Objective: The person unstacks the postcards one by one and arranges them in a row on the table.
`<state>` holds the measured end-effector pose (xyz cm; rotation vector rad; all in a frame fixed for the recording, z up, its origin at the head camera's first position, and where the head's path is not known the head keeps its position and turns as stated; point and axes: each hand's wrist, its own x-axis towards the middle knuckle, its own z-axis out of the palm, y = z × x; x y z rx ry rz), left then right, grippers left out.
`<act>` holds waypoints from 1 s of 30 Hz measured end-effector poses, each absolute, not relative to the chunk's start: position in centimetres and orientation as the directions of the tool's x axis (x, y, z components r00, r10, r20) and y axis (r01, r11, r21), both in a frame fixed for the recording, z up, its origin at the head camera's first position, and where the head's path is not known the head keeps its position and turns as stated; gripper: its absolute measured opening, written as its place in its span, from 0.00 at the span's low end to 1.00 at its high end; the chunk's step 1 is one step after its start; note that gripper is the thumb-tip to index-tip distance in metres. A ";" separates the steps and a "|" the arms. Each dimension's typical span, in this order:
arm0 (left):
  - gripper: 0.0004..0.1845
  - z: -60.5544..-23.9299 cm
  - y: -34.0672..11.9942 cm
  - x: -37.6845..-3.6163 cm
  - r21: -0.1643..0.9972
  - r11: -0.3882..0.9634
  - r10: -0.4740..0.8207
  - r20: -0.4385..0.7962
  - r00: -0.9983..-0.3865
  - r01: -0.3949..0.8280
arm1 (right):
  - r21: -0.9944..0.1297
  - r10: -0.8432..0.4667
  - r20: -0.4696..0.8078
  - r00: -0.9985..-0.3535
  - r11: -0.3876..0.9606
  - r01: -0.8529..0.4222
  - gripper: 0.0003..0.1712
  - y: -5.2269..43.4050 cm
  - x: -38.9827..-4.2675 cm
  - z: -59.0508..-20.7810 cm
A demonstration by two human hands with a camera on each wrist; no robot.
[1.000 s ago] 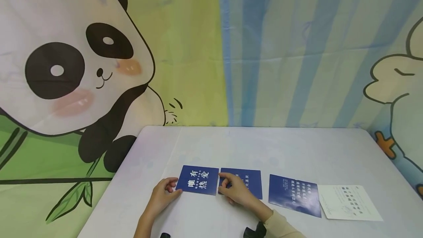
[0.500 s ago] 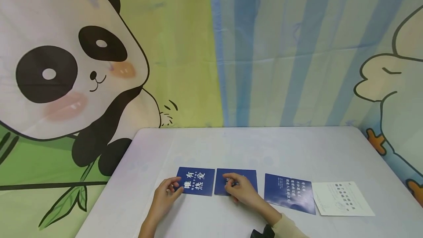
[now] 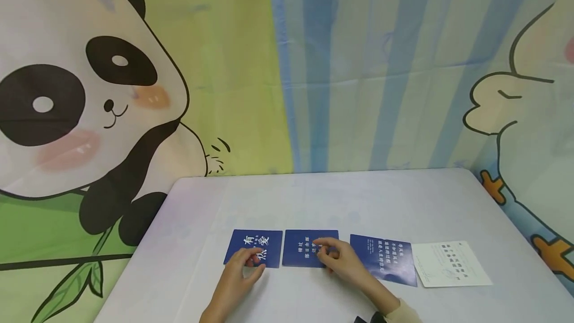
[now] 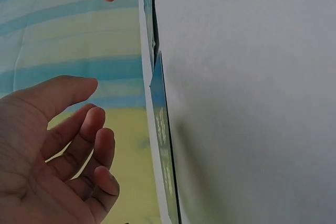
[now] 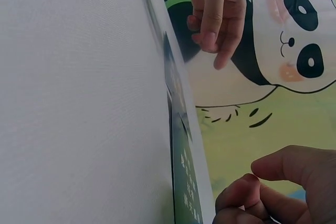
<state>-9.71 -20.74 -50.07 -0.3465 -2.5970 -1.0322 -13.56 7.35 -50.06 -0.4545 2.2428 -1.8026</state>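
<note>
Four flat cards would be a count, so: several square cards lie in a row. My left hand (image 3: pixel 239 275) hovers over the near side of the leftmost blue card (image 3: pixel 273 241), which has large white characters. Its fingers are loosely bent, thumb apart from them and nothing between, as the left wrist view shows. My right hand (image 3: pixel 343 260) is over the right part of the second blue card (image 3: pixel 293 253), covering some of its white writing. In the right wrist view its thumb and forefinger come close together, with nothing held.
Right of my hands lie a third blue card (image 3: pixel 381 260), slightly turned, and a white card (image 3: pixel 450 265) close against it. All rest on a white table (image 3: pixel 323 198). A printed cloth (image 3: pixel 237 88) with a panda hangs behind the table's far edge.
My hands held the leftmost card's side edges; both have let go. The right hand has moved right over the second card, the left hand inward over the first. The head view has turned right.
</note>
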 end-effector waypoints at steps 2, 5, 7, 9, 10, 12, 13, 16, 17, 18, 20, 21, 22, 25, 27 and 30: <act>0.17 -50.0 -20.2 -9.8 0.624 0.700 0.109 0.387 -0.915 0.348 | -0.974 -0.376 0.026 -0.926 0.198 -0.108 0.19 8.0 -13.3 -49.9; 0.18 -49.9 -19.6 -10.0 0.628 0.689 0.129 0.387 -0.913 0.363 | -0.975 -0.365 0.020 -0.931 0.201 -0.100 0.17 8.9 -13.0 -49.8; 0.17 -49.9 -19.2 -10.2 0.633 0.683 0.148 0.371 -0.917 0.366 | -0.976 -0.357 0.013 -0.934 0.198 -0.089 0.16 9.6 -12.8 -49.9; 0.17 -49.8 -18.7 -10.5 0.631 0.684 0.169 0.350 -0.921 0.366 | -0.976 -0.345 0.005 -0.939 0.204 -0.081 0.16 10.4 -12.7 -49.9; 0.16 -49.7 -18.4 -10.6 0.631 0.686 0.181 0.336 -0.924 0.363 | -0.976 -0.342 0.006 -0.940 0.204 -0.081 0.16 10.8 -12.6 -49.9; 0.16 -49.6 -17.8 -10.7 0.630 0.684 0.209 0.312 -0.927 0.367 | -0.972 -0.323 0.009 -0.946 0.220 -0.085 0.16 11.8 -12.4 -49.9; 0.16 -49.6 -17.4 -10.9 0.631 0.681 0.227 0.301 -0.926 0.372 | -0.970 -0.313 0.010 -0.950 0.229 -0.086 0.16 12.4 -12.2 -49.9; 0.15 -49.5 -16.2 -11.2 0.623 0.676 0.281 0.277 -0.919 0.394 | -0.963 -0.272 0.017 -0.962 0.255 -0.088 0.17 14.4 -11.5 -49.8; 0.15 -49.5 -15.8 -11.3 0.621 0.672 0.298 0.272 -0.915 0.404 | -0.960 -0.259 0.027 -0.965 0.263 -0.097 0.16 15.1 -11.2 -49.8; 0.15 -49.6 -15.4 -11.4 0.614 0.672 0.315 0.269 -0.910 0.414 | -0.957 -0.247 0.042 -0.968 0.270 -0.111 0.16 15.8 -10.9 -49.8; 0.15 -49.8 -14.6 -11.5 0.601 0.669 0.346 0.268 -0.899 0.437 | -0.944 -0.221 0.092 -0.971 0.290 -0.155 0.16 17.2 -10.3 -50.1; 0.15 -49.9 -14.2 -11.5 0.594 0.669 0.361 0.266 -0.894 0.447 | -0.933 -0.212 0.125 -0.969 0.306 -0.188 0.15 17.9 -9.9 -50.2; 0.15 -50.0 -13.8 -11.5 0.581 0.671 0.377 0.268 -0.887 0.461 | -0.922 -0.205 0.159 -0.966 0.319 -0.219 0.15 18.6 -9.5 -50.4; 0.15 -50.2 -12.5 -11.6 0.544 0.673 0.422 0.276 -0.864 0.502 | -0.882 -0.173 0.227 -0.958 0.382 -0.278 0.18 20.4 -8.4 -50.9; 0.14 -50.3 -11.5 -11.8 0.518 0.673 0.451 0.277 -0.848 0.527 | -0.866 -0.140 0.226 -0.964 0.425 -0.265 0.21 21.5 -7.7 -51.0; 0.13 -50.3 -10.1 -12.2 0.479 0.662 0.497 0.295 -0.816 0.576 | -0.868 -0.057 0.162 -0.985 0.467 -0.170 0.25 22.7 -7.2 -50.9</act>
